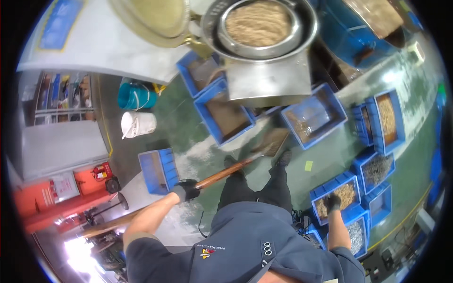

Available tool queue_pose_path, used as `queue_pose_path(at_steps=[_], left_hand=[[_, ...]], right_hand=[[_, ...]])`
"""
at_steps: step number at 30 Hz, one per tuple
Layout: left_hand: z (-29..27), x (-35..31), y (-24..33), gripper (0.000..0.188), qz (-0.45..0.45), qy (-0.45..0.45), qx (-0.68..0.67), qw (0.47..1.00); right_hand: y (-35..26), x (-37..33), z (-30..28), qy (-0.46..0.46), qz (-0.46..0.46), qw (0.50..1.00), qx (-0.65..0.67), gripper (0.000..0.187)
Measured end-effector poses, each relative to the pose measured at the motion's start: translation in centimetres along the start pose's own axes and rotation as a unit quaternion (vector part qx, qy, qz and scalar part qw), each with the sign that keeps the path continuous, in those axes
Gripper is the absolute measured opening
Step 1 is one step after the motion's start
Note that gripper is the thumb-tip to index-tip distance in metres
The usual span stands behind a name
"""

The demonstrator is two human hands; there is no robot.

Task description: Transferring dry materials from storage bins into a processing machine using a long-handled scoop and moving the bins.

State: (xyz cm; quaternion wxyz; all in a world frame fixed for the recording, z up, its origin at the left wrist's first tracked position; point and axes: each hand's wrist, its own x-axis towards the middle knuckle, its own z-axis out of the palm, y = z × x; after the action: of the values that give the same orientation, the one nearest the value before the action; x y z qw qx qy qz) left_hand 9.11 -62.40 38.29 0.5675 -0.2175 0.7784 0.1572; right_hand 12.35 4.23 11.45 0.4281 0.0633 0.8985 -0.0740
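Note:
My left hand (188, 189), in a black glove, is closed around the long wooden handle of a shovel (224, 173). The handle slants from the lower left up to the flat blade (274, 142), which is near the floor just ahead of my feet. On my right, my other black-gloved hand (333, 202) is over a blue bin (313, 203) of tan, chip-like pieces (346, 194). Its fingers are too dark and small to make out, and so is whether they touch the pieces.
Ahead stands a steel machine with a round bowl (258, 23) of tan material. Blue bins (224, 115) (315, 115) flank its base; several more, some holding grey or tan pieces, are at right. A white bucket (138, 124), teal bucket (137, 96) and another blue bin (158, 171) stand left.

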Motion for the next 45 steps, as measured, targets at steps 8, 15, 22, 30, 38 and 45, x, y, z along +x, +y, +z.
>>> queue_pose_path(at_steps=[8,15,22,30,38,45], left_hand=[[-11.9,3.6,-12.4,0.024,-0.038,0.01,0.107,0.993],[-28.2,23.4,-24.3,0.018,0.034,0.032,0.166,0.985],[-48.1,30.9,-14.5,0.02,0.02,-0.152,0.217,0.964],[-58.7,32.9,-6.6,0.033,0.092,0.164,0.515,0.836],[-63.8,40.3,-6.3,0.045,0.096,0.279,0.573,0.764],[-62.7,40.2,-11.8,0.011,0.194,0.492,0.554,0.642]], right_hand=[[5.4,-6.5,15.8,-0.118,-0.042,0.955,-0.268,0.037],[-18.0,-7.6,17.6,-0.146,0.26,0.693,0.656,0.019],[-40.3,-25.0,22.1,-0.2,0.343,0.766,0.506,0.03],[-58.2,-35.5,16.8,-0.122,0.484,0.562,0.66,0.024],[-66.5,-51.0,17.2,0.012,0.567,0.279,0.775,0.02],[-61.8,-52.0,19.8,-0.071,0.591,0.37,0.713,0.033]])
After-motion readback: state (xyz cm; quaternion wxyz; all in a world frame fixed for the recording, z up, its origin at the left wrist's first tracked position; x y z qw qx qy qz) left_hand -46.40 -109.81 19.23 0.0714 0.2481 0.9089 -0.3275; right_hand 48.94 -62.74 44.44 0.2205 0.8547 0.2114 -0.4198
